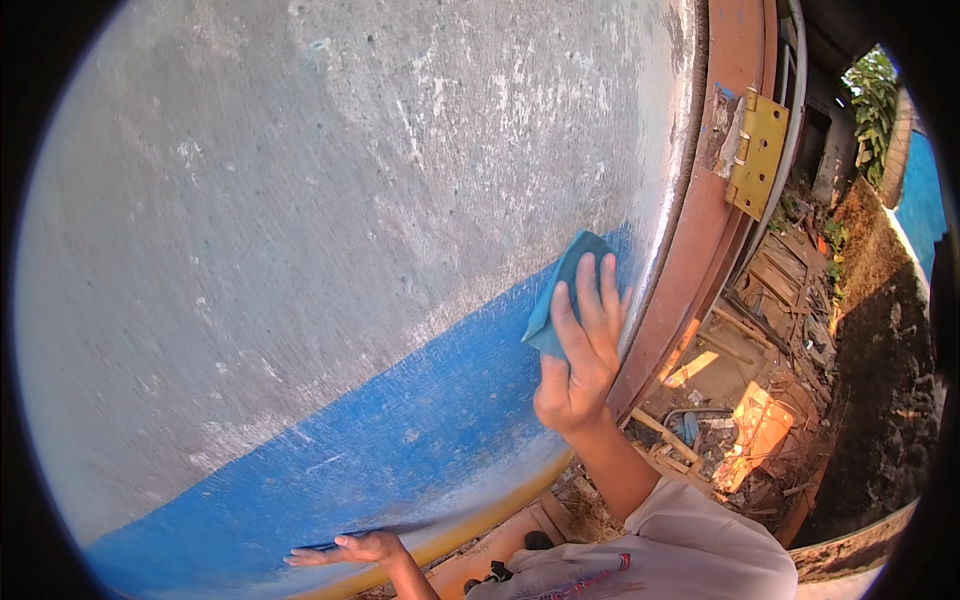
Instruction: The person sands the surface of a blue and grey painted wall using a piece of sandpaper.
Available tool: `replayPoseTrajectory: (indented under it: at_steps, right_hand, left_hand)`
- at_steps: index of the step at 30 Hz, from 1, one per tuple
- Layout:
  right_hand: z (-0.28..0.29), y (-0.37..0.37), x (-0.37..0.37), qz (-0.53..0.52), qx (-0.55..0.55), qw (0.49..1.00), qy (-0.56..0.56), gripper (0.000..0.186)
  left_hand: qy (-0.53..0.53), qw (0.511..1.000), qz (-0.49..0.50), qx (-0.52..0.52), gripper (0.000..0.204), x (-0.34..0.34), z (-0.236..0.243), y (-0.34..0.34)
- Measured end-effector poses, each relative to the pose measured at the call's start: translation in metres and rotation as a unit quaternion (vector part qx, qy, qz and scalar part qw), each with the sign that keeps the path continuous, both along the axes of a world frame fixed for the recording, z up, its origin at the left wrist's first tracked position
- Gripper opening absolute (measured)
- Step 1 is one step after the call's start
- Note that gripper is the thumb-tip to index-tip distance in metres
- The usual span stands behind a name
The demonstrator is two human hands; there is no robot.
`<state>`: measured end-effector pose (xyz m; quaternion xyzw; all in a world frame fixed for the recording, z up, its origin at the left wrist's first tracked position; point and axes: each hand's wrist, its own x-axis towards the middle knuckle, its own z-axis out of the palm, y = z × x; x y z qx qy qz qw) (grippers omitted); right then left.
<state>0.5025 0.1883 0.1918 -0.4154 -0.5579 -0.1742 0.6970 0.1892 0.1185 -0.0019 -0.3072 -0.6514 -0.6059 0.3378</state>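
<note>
A weathered painted panel fills most of the view, grey above a slanting blue band with worn, speckled paint. My right hand presses a folded teal sheet, perhaps abrasive paper or cloth, against the panel near its right edge, fingers over the sheet. Low at the left, my left hand lies palm-side toward the blue band with fingers stretched out, holding nothing; whether it fully touches the surface is hard to tell.
A reddish frame with a brass hinge borders the panel's right side. Beyond it lie wooden scraps and rubble, a dark mossy low wall, plants and a bright blue wall.
</note>
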Motion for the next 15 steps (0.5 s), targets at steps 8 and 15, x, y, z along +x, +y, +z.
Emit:
replayPoseTrajectory:
  at_steps: [8,15]
  right_hand:
    - [-0.040,-0.012,-0.005,-0.008,0.020,0.996,-0.086,0.039]
    - [-0.015,-0.023,-0.065,0.027,0.012,0.983,-0.182,0.040]
  left_hand:
    - [-0.014,0.998,-0.052,0.016,0.078,0.014,0.019,-0.002]
    - [-0.024,0.992,-0.114,-0.055,0.073,0.006,0.009,-0.020]
